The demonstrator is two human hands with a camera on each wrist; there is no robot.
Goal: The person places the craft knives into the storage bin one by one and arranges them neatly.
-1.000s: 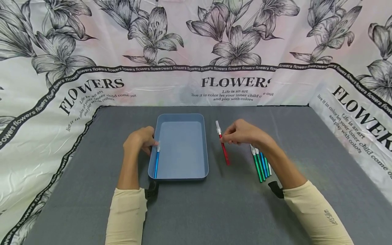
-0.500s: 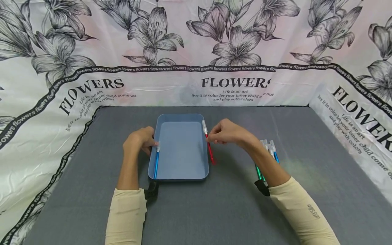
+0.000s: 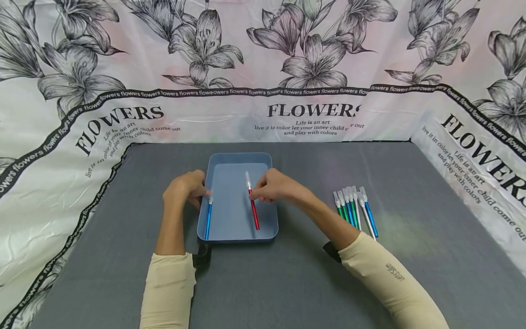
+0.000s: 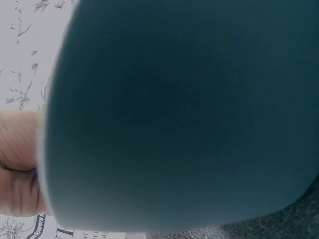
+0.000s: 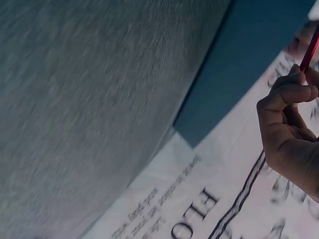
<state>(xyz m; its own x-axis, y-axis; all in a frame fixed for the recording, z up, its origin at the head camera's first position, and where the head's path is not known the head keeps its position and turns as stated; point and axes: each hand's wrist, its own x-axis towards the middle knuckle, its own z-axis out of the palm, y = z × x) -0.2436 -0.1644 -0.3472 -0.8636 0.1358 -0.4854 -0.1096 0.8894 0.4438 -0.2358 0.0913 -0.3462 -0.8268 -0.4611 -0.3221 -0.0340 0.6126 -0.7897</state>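
Note:
My right hand pinches a red felt-tip pen with a whitish cap above the right half of a blue-grey tray. The cap points away from me. In the right wrist view, the red pen shows between the thumb and fingers. My left hand grips the tray's left rim, thumb over the edge. A blue felt-tip pen lies in the tray along its left side, its cap by that thumb. The tray's side fills most of the left wrist view.
Several capped felt-tip pens, green, blue and white or silver, lie in a row on the grey cloth, right of the tray. Behind stands a white flower-printed sheet that also borders both sides.
My right hand has carried the red pen leftward from beside the tray to above its inside. The row of pens has come into fuller view. My left hand has stayed on the rim.

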